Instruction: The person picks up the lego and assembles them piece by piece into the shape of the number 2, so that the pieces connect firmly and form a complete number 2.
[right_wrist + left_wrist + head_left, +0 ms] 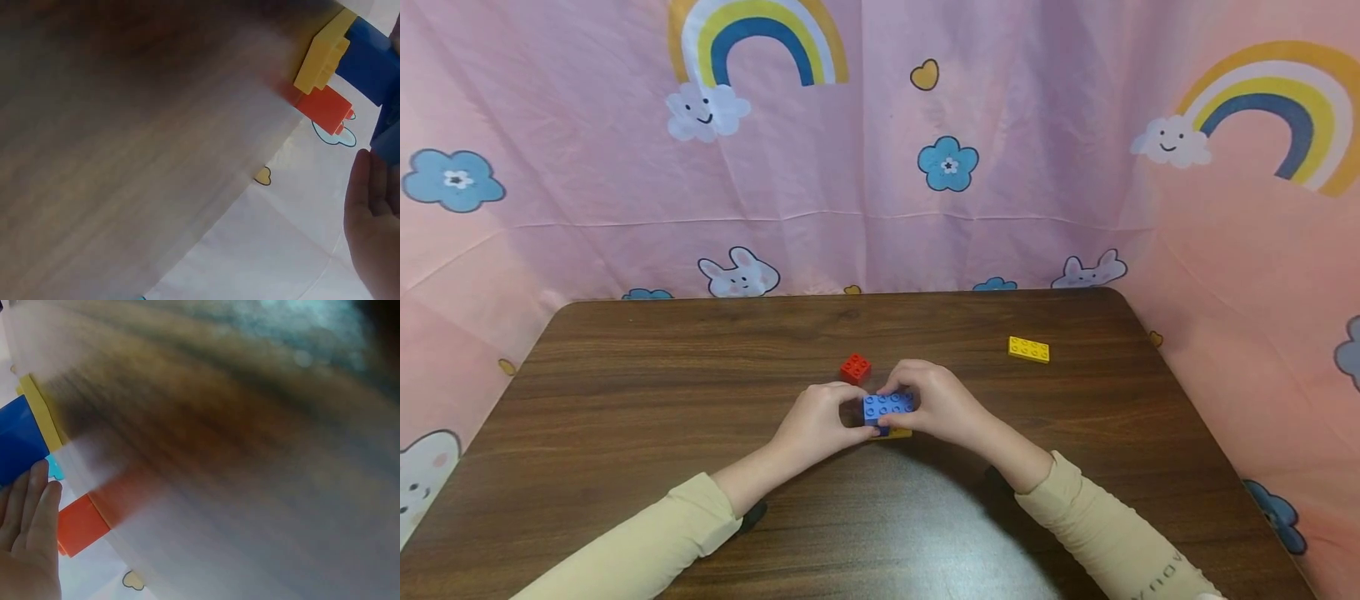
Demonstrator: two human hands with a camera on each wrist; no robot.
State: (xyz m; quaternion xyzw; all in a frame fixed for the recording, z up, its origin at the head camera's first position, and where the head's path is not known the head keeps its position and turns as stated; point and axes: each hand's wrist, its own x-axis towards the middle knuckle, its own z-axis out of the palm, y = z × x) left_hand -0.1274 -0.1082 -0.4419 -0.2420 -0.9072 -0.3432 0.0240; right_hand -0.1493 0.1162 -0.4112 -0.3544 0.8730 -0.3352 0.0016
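Partly built: left hand (820,419) and right hand (946,408) clamped on blue bricks (887,407).
They're over yellow base (898,434), midway between worktop (640,400) side edges; full press unclear. Unjoined: red brick (855,368) toward far edge, yellow brick (1028,349) toward far right corner.

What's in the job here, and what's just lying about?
Likely in the job:
light blue brick, in right hand
dark blue brick, in left hand
lower yellow brick, under the dark blue brick

Likely just lying about:
red brick, in neither hand
other yellow brick, off right
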